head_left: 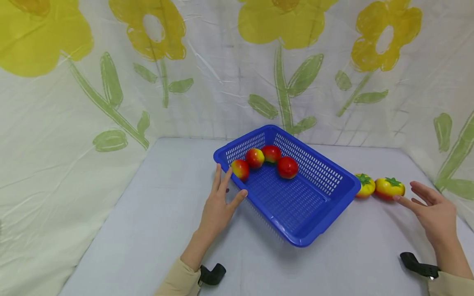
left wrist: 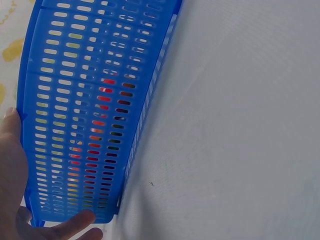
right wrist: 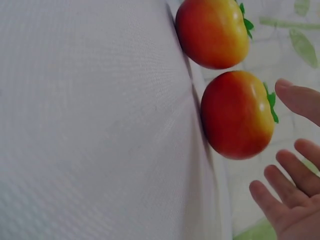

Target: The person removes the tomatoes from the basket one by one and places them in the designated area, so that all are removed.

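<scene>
A blue plastic basket (head_left: 296,209) with slotted walls stands slantwise on the table, several round red-and-yellow fruits (head_left: 287,167) lying toward its far left end. My left hand (head_left: 216,209) is at the basket's left side, fingers spread beside the rim; whether they touch it I cannot tell. To the right of the basket are two yellow-red, tomato-like fruits with green leafy tops; the nearer one to my hand (head_left: 389,189) has my right hand (head_left: 435,207) just right of it. The right fingers are extended and apart from that fruit (right wrist: 237,115) in the right wrist view, holding nothing.
A pale cloth covers the table (head_left: 148,226). Behind it hangs a white curtain (head_left: 218,82) painted with yellow flowers and green leaves. The second tomato-like fruit (head_left: 364,186) sits against the basket's right corner, partly hidden by it. Each wrist wears a black strap-mounted device (head_left: 212,274).
</scene>
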A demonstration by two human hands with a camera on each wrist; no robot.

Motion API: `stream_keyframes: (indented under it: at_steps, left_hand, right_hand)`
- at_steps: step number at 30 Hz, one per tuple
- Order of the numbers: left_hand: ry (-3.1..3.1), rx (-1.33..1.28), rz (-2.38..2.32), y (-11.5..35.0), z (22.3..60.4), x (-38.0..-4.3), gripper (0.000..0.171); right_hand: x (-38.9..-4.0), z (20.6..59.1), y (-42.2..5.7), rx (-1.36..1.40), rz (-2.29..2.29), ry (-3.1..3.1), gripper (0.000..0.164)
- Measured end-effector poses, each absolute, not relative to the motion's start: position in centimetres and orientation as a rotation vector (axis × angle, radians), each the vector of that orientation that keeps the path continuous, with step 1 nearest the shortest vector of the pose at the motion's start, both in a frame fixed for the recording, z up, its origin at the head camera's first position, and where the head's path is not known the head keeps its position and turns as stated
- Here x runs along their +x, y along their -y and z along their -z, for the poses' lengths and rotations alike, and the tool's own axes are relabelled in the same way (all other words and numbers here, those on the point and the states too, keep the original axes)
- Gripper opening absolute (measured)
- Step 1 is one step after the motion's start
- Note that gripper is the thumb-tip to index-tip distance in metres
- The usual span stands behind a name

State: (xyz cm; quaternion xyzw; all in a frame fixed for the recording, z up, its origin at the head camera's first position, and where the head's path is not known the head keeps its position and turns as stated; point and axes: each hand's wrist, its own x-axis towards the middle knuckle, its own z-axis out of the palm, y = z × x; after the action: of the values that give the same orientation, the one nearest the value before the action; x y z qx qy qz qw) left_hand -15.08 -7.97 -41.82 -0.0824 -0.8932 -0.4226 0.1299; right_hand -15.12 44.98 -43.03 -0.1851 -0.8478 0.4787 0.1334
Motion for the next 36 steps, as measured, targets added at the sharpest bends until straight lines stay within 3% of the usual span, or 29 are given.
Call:
stream_keyframes:
  at_steps: [27,36]
  left_hand:
    - [2.575,-0.252,1.244,8.1,41.8,-15.1,0.08]
    - [2.573,-0.254,1.255,8.0,42.0,-15.1,0.079]
  right_hand:
    - [-15.1,42.7,-44.4,-0.517,-1.456,2.33,0.066]
    - [-15.3,39.1,-41.9,-0.439,-1.346,2.345,0.06]
